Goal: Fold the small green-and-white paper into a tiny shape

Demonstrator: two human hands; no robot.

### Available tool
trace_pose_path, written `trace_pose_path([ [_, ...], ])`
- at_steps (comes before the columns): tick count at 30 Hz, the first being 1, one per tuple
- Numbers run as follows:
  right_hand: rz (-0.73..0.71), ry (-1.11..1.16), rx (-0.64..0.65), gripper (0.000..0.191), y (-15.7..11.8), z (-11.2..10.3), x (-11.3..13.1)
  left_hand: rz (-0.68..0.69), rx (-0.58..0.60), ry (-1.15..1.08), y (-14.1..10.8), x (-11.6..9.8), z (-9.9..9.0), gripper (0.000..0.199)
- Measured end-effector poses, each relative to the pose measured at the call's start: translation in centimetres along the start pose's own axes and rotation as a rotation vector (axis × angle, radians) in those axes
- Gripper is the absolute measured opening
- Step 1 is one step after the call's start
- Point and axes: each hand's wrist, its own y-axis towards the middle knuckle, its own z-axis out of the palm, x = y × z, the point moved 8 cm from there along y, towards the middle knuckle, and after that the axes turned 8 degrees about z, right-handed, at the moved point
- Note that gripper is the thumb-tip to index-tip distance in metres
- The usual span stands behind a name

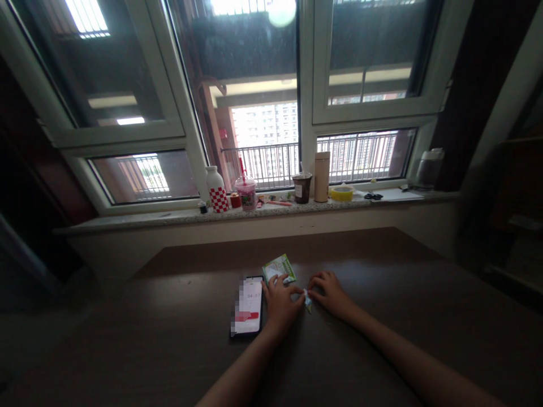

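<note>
Between my fingertips is a small, narrow, light-blue and green piece [307, 306], perhaps paper or a wrapper; its exact kind is too small to make out. My left hand [282, 299] pinches its upper end from the left with thumb and finger. From the right, my right hand [331, 294] has its thumb and finger closed at the same end. Just beyond my left hand lies a flat green-and-white packet [280, 268], its near edge partly covered by the fingers. A phone [249, 308] with a lit timer screen lies left of my left hand.
The brown table [365, 254] stands before a windowsill [178, 219]. On the sill are a checkered bottle [218, 195], a pink cup with straw [246, 192], a dark drink cup [302, 187], a tan flask [322, 178], yellow tape [341, 194] and scissors [373, 196].
</note>
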Motion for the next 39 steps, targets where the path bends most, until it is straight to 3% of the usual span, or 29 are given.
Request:
trace_pose_path([
  [17,0.051,-0.037,-0.001,0.016,0.7,0.6,-0.7,0.001,0.066,0.108,0.7,-0.3,0.8,0.022],
  [28,0.063,0.007,0.037,0.012,0.7,0.1,-0.1,-0.034,0.083,0.047,0.8,0.0,0.6,0.013],
  [39,0.043,0.031,0.076,0.009,0.8,0.1,-0.2,-0.036,0.199,0.036,1.1,0.8,1.1,0.014],
])
